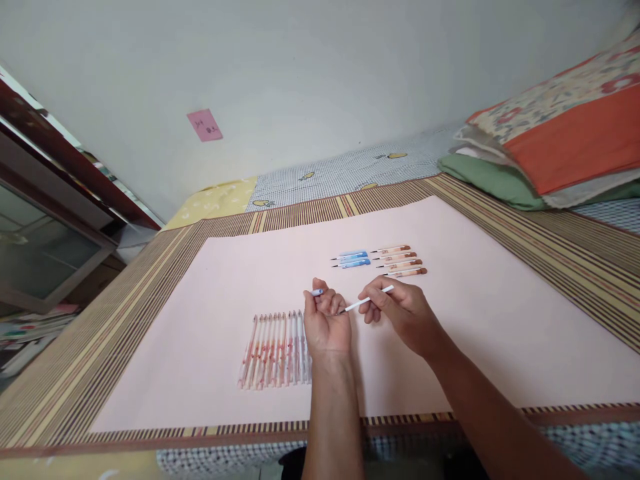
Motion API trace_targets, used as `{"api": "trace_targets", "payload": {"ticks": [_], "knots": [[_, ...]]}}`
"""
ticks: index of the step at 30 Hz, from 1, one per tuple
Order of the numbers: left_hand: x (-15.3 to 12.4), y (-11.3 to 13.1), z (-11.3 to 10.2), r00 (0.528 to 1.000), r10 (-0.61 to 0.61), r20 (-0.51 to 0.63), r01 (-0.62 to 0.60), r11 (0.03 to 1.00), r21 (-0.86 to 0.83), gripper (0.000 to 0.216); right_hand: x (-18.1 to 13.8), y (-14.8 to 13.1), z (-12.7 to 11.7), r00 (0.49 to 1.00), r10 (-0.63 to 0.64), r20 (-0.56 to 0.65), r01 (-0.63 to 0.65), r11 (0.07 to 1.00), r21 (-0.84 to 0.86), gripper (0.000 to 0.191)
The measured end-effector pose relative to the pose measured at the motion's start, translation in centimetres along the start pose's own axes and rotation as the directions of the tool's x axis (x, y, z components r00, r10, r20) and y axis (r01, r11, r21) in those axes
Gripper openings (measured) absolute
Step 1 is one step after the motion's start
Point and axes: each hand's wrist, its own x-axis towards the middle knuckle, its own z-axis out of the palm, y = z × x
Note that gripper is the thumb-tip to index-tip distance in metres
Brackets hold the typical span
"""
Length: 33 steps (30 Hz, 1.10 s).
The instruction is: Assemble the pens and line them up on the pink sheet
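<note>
My left hand (327,327) is turned palm up, its thumb and forefinger closed on a short pale pen piece with a blue end (317,293), perhaps a cap. In my right hand (395,303) is a slim white pen (370,298), pinched by the fingers, its dark tip pointing down-left at the left palm. Left of my left wrist lies a row of several pens (273,350) with pink, red and greyish patterns, side by side. Beyond my hands are blue pens (353,259) and, right of them, several beige pens with brown ends (401,260).
A pale pink sheet (200,320) lies under the pens on a striped mat (145,300). Folded bedding (565,140) is piled at the back right. A pink note (205,125) is stuck on the wall. A glass-fronted cabinet (40,233) stands at the left.
</note>
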Motion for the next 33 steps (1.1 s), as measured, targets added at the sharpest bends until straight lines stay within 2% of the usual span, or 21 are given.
{"api": "trace_targets", "payload": {"ticks": [7, 11, 19, 27, 33], "knots": [[0.0, -0.1, 0.3, 0.996, -0.035, -0.087, 0.029, 0.997, -0.069, 0.039, 0.3, 0.5, 0.0, 0.998, 0.058, -0.019, -0.056, 0.994, 0.095, 0.031], [-0.2, -0.4, 0.7, 0.991, -0.037, -0.128, 0.032, 0.999, -0.042, 0.035, 0.3, 0.5, 0.1, 0.999, 0.044, -0.023, -0.041, 0.993, 0.108, 0.032], [-0.2, -0.1, 0.9, 0.993, 0.01, -0.114, -0.011, 1.0, -0.008, 0.036, 0.3, 0.5, 0.0, 0.999, 0.038, -0.027, -0.035, 0.994, 0.103, 0.031], [-0.4, -0.1, 1.2, 0.992, -0.004, -0.129, -0.004, 0.998, -0.059, 0.035, 0.2, 0.6, 0.2, 1.0, -0.001, -0.004, 0.002, 0.994, 0.107, 0.029], [-0.5, -0.3, 1.1, 0.995, 0.008, -0.099, -0.006, 1.0, 0.016, 0.039, 0.2, 0.7, 0.3, 1.0, 0.009, -0.018, -0.007, 0.994, 0.109, 0.028]]}}
